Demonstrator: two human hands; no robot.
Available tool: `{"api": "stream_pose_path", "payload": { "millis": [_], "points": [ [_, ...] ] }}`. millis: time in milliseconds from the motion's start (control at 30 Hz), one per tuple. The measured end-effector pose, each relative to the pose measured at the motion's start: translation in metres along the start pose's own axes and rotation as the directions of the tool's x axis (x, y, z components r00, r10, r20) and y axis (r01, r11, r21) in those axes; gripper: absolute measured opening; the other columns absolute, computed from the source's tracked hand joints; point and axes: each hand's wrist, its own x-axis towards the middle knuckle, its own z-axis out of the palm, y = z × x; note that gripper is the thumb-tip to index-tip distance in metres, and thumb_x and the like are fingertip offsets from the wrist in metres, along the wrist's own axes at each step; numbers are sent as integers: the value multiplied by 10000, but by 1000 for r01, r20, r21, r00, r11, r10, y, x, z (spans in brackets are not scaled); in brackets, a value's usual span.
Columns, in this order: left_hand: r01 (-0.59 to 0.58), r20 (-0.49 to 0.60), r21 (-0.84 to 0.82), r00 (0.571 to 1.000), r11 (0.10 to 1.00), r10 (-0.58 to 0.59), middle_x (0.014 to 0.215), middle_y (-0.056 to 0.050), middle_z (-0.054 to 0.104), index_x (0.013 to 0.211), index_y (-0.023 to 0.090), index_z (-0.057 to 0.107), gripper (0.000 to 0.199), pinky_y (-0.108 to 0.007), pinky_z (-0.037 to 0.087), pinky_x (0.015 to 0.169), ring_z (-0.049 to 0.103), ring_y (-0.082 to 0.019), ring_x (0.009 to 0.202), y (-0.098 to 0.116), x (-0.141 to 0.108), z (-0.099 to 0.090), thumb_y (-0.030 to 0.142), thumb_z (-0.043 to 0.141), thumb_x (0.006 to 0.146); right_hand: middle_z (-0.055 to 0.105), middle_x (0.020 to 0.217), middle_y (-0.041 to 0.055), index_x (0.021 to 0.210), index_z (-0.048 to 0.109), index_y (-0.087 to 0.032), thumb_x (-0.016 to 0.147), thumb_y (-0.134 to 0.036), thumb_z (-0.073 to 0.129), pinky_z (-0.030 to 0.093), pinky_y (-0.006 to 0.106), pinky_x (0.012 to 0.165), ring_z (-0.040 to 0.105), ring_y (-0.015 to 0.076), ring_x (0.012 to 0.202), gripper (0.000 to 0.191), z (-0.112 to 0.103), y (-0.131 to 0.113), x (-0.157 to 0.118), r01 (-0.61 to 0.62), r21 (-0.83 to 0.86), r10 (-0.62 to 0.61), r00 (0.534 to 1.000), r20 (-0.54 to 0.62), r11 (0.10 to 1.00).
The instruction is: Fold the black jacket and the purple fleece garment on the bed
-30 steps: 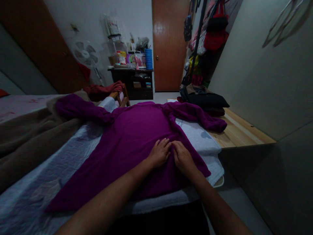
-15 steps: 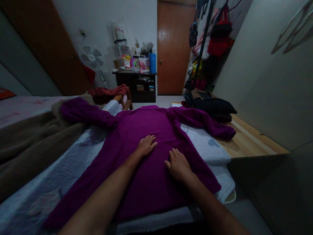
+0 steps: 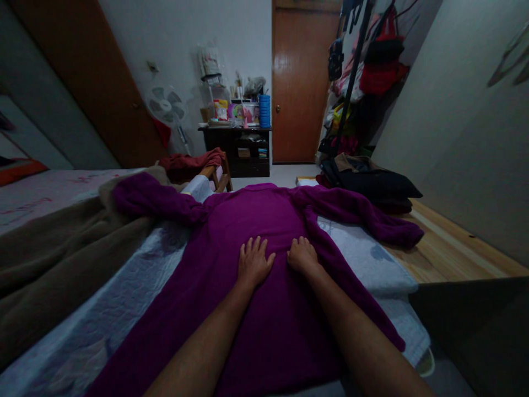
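Under both hands, a purple garment [image 3: 264,220], spread flat over a pale quilted cover [image 3: 111,309], collar toward the far edge, hem toward the near edge. On its middle, the left hand [image 3: 253,264], palm down, fingers parted, nothing clasped. Just beside, nearer the cover's right edge, the right hand [image 3: 302,255], fingers close together and curled on the fabric; impossible to tell whether pinching it. Across the cover's right edge, one sleeve reaching onto a wooden board [image 3: 463,259], near dark folded clothes [image 3: 372,182]. On the left, the other sleeve, over a brown cloth [image 3: 82,242]. Beyond the far edge, a dark cabinet [image 3: 219,149].
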Motion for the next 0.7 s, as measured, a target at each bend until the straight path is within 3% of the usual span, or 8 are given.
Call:
{"api": "stream_pose_path", "payload": {
  "millis": [67, 133, 200, 300, 400, 533, 700],
  "points": [
    [-11, -5, -10, 1000, 1000, 11, 1487, -97, 432, 1386, 221, 480, 563, -523, 229, 1132, 325, -317, 1389, 0, 0, 0, 523, 389, 921, 525, 1343, 242, 1276, 559, -50, 911, -287, 393, 307, 410, 1056, 445, 309, 1288, 465, -4, -8, 12, 49, 14, -48, 997, -53, 999],
    [-23, -15, -20, 1000, 1000, 22, 1479, -90, 444, 1375, 221, 494, 534, -516, 246, 1131, 339, -298, 1386, -1, 0, 0, 501, 366, 939, 509, 1374, 207, 1300, 539, -77, 919, -272, 369, 277, 396, 1080, 422, 277, 1309, 460, -4, -17, 26, 134, 44, -129, 988, -89, 990],
    [-29, -29, -28, 999, 999, 28, 1469, -85, 459, 1368, 214, 501, 510, -508, 259, 1131, 353, -277, 1380, -2, 0, 1, 470, 332, 960, 374, 1498, 176, 1412, 421, -102, 929, -323, 378, 228, 412, 1112, 310, 265, 1389, 533, 1, -25, 42, 167, 76, -165, 986, -39, 983],
    [-8, -60, -27, 998, 1000, 6, 1457, -98, 472, 1371, 185, 498, 509, -504, 259, 1136, 359, -272, 1378, -2, -1, 1, 449, 331, 968, 146, 1599, 125, 1506, 265, -183, 927, -488, 384, 133, 498, 1136, 109, 289, 1461, 665, 12, -29, 67, 108, 93, -118, 988, 102, 990],
    [20, -102, -18, 995, 1000, -22, 1466, -117, 455, 1365, 163, 502, 523, -512, 244, 1144, 328, -293, 1394, -1, -1, 0, 455, 399, 943, 43, 1618, 68, 1524, 212, -271, 914, -610, 328, 32, 560, 1130, -4, 313, 1467, 708, 20, -24, 91, 63, 76, -70, 993, 92, 995],
    [-72, -124, -65, 990, 995, 64, 1490, -90, 425, 1356, 197, 508, 507, -528, 206, 1160, 279, -294, 1418, 0, -3, -4, 458, 450, 925, 82, 1617, 46, 1520, 226, -287, 904, -661, 285, 28, 552, 1133, 15, 307, 1466, 723, 22, -11, 120, 66, 55, -66, 998, 8, 996],
    [-249, -43, -195, 968, 949, 245, 1386, -55, 548, 1265, 220, 573, 415, -480, 244, 1155, 378, -237, 1361, -2, -4, -9, 442, 428, 946, 259, 1571, 88, 1481, 332, -197, 935, -562, 335, 112, 460, 1148, 166, 280, 1440, 657, 24, 2, 147, 69, 64, -57, 984, -170, 996]
  ]
}}
